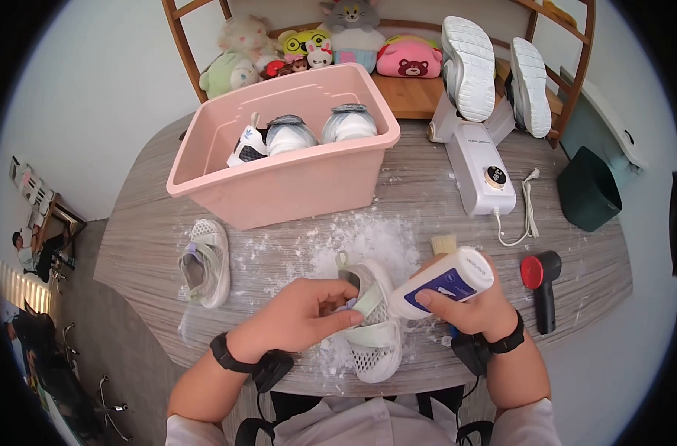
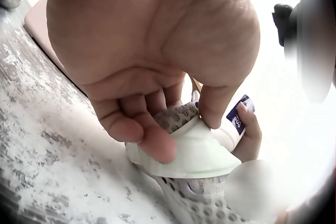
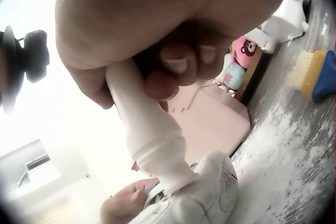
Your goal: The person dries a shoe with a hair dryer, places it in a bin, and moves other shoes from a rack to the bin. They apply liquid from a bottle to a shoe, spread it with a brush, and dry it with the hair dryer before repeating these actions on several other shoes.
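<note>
A pale mesh shoe (image 1: pixel 375 353) with light green straps sits on the powder-strewn table (image 1: pixel 137 223) in front of me. My left hand (image 1: pixel 301 312) pinches its strap (image 2: pixel 197 153) between thumb and fingers. In my right hand (image 1: pixel 476 305) is a white plastic bottle (image 1: pixel 476 267) with a purple label, gripped around its body and tipped toward the shoe. In the right wrist view the bottle's narrow end (image 3: pixel 176 176) comes right at the shoe's side. The matching shoe (image 1: pixel 216 267) stands to the left, apart from both hands.
A pink bin (image 1: pixel 294 197) holding several shoes stands behind the powder. Right of it is a white shoe dryer (image 1: pixel 476 163) carrying two shoes, with its cord (image 1: pixel 530 215). A brush (image 3: pixel 310 71), a black-and-red handheld device (image 1: pixel 546 290) and a dark green bin (image 1: pixel 587 189) are on the right.
</note>
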The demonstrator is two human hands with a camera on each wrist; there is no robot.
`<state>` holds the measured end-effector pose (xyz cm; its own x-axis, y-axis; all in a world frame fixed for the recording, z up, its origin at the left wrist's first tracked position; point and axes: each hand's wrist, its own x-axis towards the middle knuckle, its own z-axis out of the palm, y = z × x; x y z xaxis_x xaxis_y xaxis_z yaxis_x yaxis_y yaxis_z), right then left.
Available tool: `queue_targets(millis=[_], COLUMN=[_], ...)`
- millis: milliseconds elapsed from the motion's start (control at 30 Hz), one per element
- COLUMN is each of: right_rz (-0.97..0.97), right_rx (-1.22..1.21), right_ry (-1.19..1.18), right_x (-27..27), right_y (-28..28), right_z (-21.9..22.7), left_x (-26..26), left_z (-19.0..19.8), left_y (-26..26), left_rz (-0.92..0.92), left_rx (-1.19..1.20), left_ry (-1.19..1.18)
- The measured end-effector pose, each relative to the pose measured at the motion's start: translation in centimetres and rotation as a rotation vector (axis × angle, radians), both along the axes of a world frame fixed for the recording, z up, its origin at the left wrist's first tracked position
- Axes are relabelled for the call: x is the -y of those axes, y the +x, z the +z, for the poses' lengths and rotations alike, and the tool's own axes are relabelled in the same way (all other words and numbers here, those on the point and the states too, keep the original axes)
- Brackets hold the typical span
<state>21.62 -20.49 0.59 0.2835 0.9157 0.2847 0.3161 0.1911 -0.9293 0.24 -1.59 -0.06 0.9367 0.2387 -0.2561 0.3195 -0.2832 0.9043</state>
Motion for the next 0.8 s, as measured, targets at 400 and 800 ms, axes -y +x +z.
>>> queue_targets(millis=[400, 800], right_rz=[-0.243, -0.3], right_rx=[-0.237, -0.271], right_ry=[0.018, 0.098], right_x=[-0.5, -0.4], right_y=[-0.7, 0.3], right_z=[-0.6, -0.7], left_x=[0.5, 1.1], left_z=[0.6, 5.5], left_y=[0.2, -0.2], left_rz=[-0.119, -0.425], left_rx=[0.239, 0.279], left_ry=[0.181, 1.049])
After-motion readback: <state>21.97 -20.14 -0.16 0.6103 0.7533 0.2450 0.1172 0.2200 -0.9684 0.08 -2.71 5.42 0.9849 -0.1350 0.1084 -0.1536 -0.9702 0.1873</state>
